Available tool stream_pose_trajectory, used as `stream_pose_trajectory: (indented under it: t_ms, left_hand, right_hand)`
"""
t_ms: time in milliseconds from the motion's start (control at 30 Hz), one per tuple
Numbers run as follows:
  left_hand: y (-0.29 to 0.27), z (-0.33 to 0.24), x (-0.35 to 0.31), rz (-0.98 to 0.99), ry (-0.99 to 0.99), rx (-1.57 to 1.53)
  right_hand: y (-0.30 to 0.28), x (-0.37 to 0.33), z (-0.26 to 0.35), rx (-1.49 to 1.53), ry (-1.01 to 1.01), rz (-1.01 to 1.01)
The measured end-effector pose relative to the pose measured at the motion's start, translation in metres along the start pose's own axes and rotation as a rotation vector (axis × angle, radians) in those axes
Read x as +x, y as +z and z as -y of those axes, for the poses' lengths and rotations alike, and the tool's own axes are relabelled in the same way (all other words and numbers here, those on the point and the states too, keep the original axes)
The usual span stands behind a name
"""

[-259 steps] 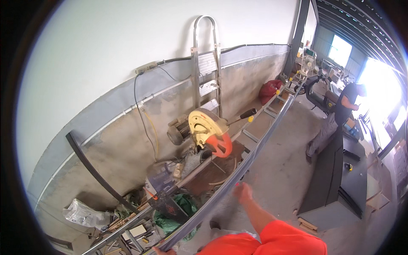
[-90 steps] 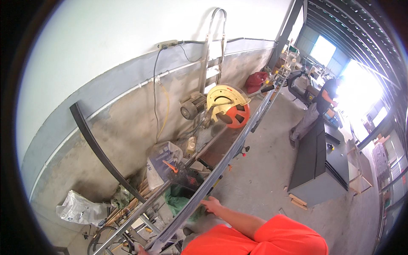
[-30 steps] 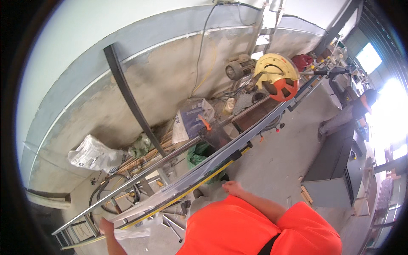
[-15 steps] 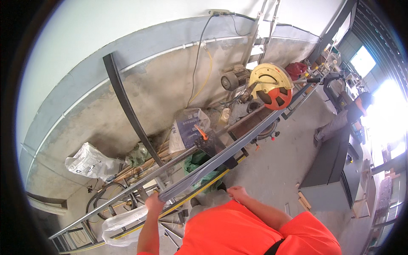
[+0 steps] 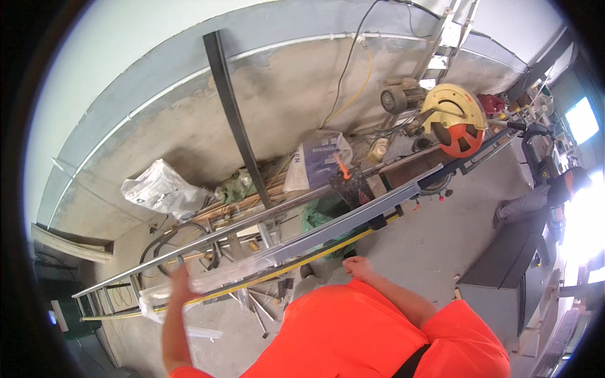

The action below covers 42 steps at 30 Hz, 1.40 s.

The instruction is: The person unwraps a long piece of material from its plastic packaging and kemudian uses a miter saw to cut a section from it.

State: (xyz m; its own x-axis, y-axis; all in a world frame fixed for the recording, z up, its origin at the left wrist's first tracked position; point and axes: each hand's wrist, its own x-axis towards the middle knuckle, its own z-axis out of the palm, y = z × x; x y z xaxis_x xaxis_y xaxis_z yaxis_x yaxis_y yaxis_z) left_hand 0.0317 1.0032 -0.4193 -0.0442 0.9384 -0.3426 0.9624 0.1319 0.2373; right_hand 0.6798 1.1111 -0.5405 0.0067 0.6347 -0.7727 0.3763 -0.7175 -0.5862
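A long grey metal profile (image 5: 353,222) lies slantwise along the saw's support rails, with clear plastic film (image 5: 211,277) stretched out over its left end. My left hand (image 5: 181,288) is beside this film near the left end; motion smears its fingers, so its grip does not show. Close in front of my orange shirt, my right hand (image 5: 359,268) is curled into a loose fist, apart from the profile, with nothing visible in it. A yellow measuring strip (image 5: 302,259) runs along the near rail. Farther right stands a cut-off saw (image 5: 455,120) with a yellow guard and an orange disc cover.
Behind the rails are a white sack (image 5: 165,189), a blue-and-white bag (image 5: 318,160) and a dark upright bar (image 5: 234,113) against the wall. A grey cabinet (image 5: 504,258) stands at right, with another person (image 5: 535,195) beyond it. Metal offcuts (image 5: 261,309) lie on the floor.
My left hand has moved left, away from the profile's end it was at. The film now stretches along the rails instead of hanging bunched. The view has shifted; my right hand stays curled.
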Motion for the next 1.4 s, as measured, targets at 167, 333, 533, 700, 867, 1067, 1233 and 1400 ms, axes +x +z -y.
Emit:
stream_pose_trajectory:
  t_ms: [167,333,533,700,867,1067,1233,1400]
  left_hand:
    - [0.095,-0.185,0.073,0.035,0.089,-0.088]
    - [0.144,-0.228,0.124,-0.068,-0.211,-0.123]
    - [0.155,-0.103,0.098,0.062,-0.248,0.197]
    - [0.004,0.141,-0.14,-0.465,-1.214,0.094]
    - [0.052,0.063,-0.057,0.036,-0.227,0.19]
    - [0.091,-0.199,0.093,0.17,-0.063,-0.093]
    - [0.105,-0.131,0.088,0.068,-0.143,0.113]
    - [0.03,0.17,-0.14,-0.247,-0.75,0.372]
  right_hand:
    - [-0.013,-0.017,0.016,0.048,0.011,-0.106]
    - [-0.034,-0.005,-0.031,0.132,-0.06,-0.119]
    - [-0.002,-0.001,-0.022,-0.195,-0.053,-0.082]
    - [0.024,-0.012,0.007,0.015,-0.089,0.002]
    - [0.024,0.014,0.013,-0.02,-0.097,0.018]
    - [0.007,0.019,0.082,0.397,0.009,0.008]
    - [-0.003,0.073,0.091,0.625,0.197,-0.098]
    - [0.02,0.075,0.103,0.675,0.216,-0.059]
